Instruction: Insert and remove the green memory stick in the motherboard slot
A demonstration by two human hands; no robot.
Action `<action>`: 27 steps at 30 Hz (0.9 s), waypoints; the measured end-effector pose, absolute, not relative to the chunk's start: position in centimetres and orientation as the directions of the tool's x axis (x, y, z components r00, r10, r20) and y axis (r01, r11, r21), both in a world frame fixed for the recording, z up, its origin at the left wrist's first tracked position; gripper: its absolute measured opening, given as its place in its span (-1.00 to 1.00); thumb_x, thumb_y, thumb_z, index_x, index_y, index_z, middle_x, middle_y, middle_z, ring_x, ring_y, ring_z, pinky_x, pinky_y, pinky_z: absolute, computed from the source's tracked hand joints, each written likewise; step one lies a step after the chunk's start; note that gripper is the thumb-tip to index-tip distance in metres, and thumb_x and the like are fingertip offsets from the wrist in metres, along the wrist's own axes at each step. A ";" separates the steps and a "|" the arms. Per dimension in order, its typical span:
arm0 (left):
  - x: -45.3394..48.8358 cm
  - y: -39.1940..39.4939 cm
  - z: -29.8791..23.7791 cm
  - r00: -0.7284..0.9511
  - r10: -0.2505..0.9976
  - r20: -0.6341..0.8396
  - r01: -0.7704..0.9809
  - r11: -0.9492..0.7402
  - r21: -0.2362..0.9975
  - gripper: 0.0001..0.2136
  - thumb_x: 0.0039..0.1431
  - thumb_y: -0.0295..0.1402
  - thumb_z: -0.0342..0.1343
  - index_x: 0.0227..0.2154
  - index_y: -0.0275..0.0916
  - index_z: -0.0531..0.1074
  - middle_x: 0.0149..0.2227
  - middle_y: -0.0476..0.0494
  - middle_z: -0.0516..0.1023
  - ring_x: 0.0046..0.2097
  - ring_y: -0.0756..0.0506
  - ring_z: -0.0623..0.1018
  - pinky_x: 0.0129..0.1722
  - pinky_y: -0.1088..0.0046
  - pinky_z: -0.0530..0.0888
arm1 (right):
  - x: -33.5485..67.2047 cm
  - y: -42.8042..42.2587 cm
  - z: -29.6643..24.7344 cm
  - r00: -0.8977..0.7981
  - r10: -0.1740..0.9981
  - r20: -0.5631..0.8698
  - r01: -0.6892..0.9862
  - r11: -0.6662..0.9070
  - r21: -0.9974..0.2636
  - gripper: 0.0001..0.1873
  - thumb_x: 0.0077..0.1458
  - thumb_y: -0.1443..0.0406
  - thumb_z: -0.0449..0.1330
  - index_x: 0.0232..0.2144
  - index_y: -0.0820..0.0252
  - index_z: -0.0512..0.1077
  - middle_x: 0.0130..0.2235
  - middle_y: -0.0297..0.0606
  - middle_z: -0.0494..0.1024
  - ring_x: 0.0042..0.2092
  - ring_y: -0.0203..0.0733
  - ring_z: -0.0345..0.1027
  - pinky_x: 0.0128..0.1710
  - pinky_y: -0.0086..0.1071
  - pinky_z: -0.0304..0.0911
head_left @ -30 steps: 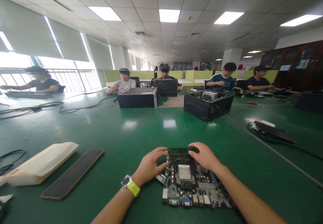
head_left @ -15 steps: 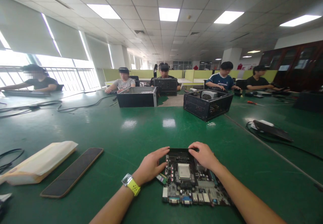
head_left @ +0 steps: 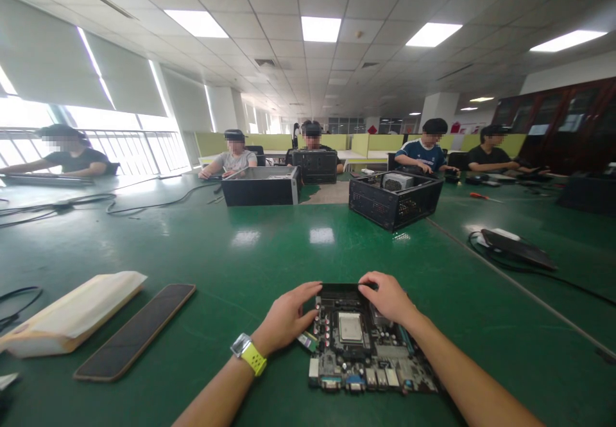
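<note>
A motherboard (head_left: 385, 353) lies flat on the table before me, its ports facing me and a square silver processor (head_left: 351, 328) in its socket. Along its far edge stands a dark narrow strip that looks like a memory stick (head_left: 341, 290). My left hand (head_left: 287, 314) has its fingertips at the strip's left end, thumb lower down by the board's side. At the right end, my right hand (head_left: 386, 296) pinches with thumb and fingers, palm over the board. Under the left thumb, a green memory stick (head_left: 307, 341) pokes out beside the board.
A phone (head_left: 137, 334) and a wrapped pale packet (head_left: 77, 311) lie to the left. Farther back are a black computer case (head_left: 260, 188) and another open case (head_left: 394, 202). A dark device with a cable (head_left: 517, 248) sits right. Several people work across the green table (head_left: 269, 247).
Both hands keep the same hold at the strip's ends. The view shifts very slightly; the motherboard stays in place.
</note>
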State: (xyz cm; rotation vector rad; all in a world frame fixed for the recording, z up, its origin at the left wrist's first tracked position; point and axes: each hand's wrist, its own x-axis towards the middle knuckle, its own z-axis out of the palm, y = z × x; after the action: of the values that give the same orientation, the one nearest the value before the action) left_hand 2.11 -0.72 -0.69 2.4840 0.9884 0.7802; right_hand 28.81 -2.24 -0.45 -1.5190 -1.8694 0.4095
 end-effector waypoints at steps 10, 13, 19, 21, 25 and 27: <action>2.1 -0.8 -0.8 0.587 0.722 0.366 0.528 -0.684 0.503 -0.61 0.11 -0.37 0.09 0.04 -0.10 0.35 0.13 -0.10 0.35 0.05 -0.15 0.42 -0.03 0.30 0.43 | 28.9 -2.3 -0.2 -0.090 0.956 0.279 0.737 0.252 -0.627 -0.78 0.01 0.22 0.11 -0.36 0.18 0.50 -0.30 -0.26 0.55 -0.23 -0.17 0.37 -0.18 -0.35 0.19; 2.1 -0.8 -0.9 0.574 0.727 0.376 0.528 -0.680 0.508 -0.63 0.11 -0.37 0.10 0.02 -0.09 0.37 0.12 -0.09 0.36 -0.04 -0.13 0.47 -0.12 0.34 0.46 | 28.9 -2.4 0.3 -0.062 0.949 0.308 0.760 0.245 -0.602 -0.79 0.00 0.22 0.13 -0.33 0.17 0.49 -0.27 -0.25 0.54 -0.19 -0.15 0.35 -0.14 -0.33 0.18; 1.9 -0.4 -0.5 0.514 0.751 0.415 0.533 -0.659 0.531 -0.75 0.13 -0.32 0.08 -0.11 -0.12 0.46 0.03 -0.11 0.43 -0.34 -0.02 0.48 -0.38 0.49 0.44 | 24.6 -6.0 2.9 -0.118 0.869 0.480 0.841 0.345 -0.417 -0.77 0.12 0.20 0.03 -0.41 0.15 0.44 -0.33 -0.27 0.51 -0.23 -0.19 0.31 -0.20 -0.36 0.14; 1.8 -0.3 -0.3 0.479 0.756 0.446 0.535 -0.654 0.534 -0.79 0.15 -0.33 0.05 -0.17 -0.16 0.48 -0.07 -0.11 0.49 -0.42 0.02 0.43 -0.43 0.52 0.39 | 22.1 -7.9 3.2 -0.295 0.865 0.407 0.825 0.445 -0.349 -0.68 0.14 0.10 0.00 -0.45 0.12 0.44 -0.41 -0.31 0.51 -0.33 -0.22 0.33 -0.31 -0.40 0.12; 1.4 -0.1 0.0 0.395 0.789 0.470 0.583 -0.611 0.535 -0.82 0.15 -0.32 0.03 -0.28 -0.21 0.51 -0.34 -0.06 0.55 -0.48 0.02 0.37 -0.46 0.54 0.33 | 18.3 -10.7 2.2 -0.494 0.843 0.215 0.829 0.531 -0.175 -0.53 0.05 -0.08 0.00 -0.42 0.16 0.46 -0.42 -0.22 0.55 -0.40 -0.15 0.38 -0.38 -0.36 0.11; 1.3 -0.1 -0.1 0.383 0.810 0.444 0.596 -0.584 0.551 -0.81 0.15 -0.31 0.02 -0.30 -0.22 0.52 -0.39 -0.05 0.56 -0.49 0.01 0.38 -0.47 0.55 0.32 | 17.6 -11.2 1.7 -0.509 0.847 0.155 0.842 0.527 -0.116 -0.55 0.07 -0.02 -0.02 -0.43 0.19 0.46 -0.43 -0.17 0.56 -0.42 -0.13 0.39 -0.39 -0.35 0.12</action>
State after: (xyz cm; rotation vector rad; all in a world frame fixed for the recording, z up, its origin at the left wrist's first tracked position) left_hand 1.31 -0.12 -0.08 2.3458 1.2346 1.0087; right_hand 17.57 -11.25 1.68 -1.4396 -2.5728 0.0381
